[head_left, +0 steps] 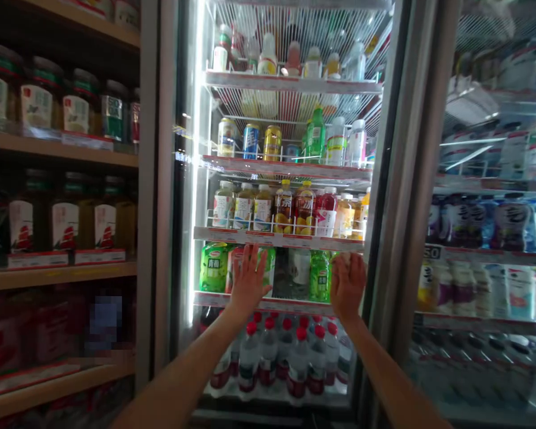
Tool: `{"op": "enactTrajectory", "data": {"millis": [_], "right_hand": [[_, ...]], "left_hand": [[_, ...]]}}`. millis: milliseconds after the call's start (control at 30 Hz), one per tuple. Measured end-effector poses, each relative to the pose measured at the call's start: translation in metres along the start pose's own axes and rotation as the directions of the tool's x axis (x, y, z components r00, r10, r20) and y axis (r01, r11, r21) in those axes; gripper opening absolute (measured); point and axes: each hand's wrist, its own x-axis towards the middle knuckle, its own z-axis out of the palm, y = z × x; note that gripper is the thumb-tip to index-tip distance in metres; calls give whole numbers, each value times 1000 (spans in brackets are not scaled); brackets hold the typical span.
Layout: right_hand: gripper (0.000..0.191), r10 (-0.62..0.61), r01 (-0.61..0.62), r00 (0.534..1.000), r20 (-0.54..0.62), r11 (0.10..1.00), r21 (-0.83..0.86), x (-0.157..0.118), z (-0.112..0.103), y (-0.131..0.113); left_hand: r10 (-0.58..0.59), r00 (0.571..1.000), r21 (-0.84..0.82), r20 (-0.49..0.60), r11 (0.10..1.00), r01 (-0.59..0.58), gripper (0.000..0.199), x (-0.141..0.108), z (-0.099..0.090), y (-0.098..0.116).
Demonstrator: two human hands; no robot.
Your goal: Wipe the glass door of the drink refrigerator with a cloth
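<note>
Single view, taken from the wearer's head. The camera faces a refrigerated cabinet [384,167] nearly square on, from near. Both arms run in from the bottom edge, with left hand [250,277] and right hand [348,285] between lens and shelves. The upper wire shelf [295,104] shows its underside; the red-capped bottles [268,354] are seen from above. Wooden shelving [27,145] borders left, a second cabinet [495,254] right.

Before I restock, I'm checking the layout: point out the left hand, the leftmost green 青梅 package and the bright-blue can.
Left hand [248,281], head view: back of the hand.
Leftmost green 青梅 package [213,268], head view: printed front.
Bright-blue can [251,142], head view: middle of its side.
</note>
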Motion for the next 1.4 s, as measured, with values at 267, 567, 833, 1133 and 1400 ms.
{"op": "enactTrajectory", "data": {"millis": [267, 567, 833, 1133, 1400], "right_hand": [[39, -238, 212, 947, 217, 968, 135, -34, -2, -26], [48, -77, 70, 993, 94, 994, 81, -33, -4, -13], [46, 10, -9, 999, 43, 1000, -20, -40, -14, 24], [43, -253, 235, 956, 148, 964, 128, 3, 8, -15], [44, 28, -26, 998, -50, 999, 47, 57, 18, -2]], "left_hand": [[12, 1000, 7, -12, 1000, -12, 89, -3, 4, 0], [-17, 1000, 15, -1, 1000, 17, 89, -6, 6, 3], [7, 1000, 23, 1, 1000, -7, 89, -9, 8, 2], [11, 999, 38, -36, 999, -10, 91, -11, 13, 0], [17, 1000, 30, -20, 999, -16, 91, -11, 11, 1]]}}
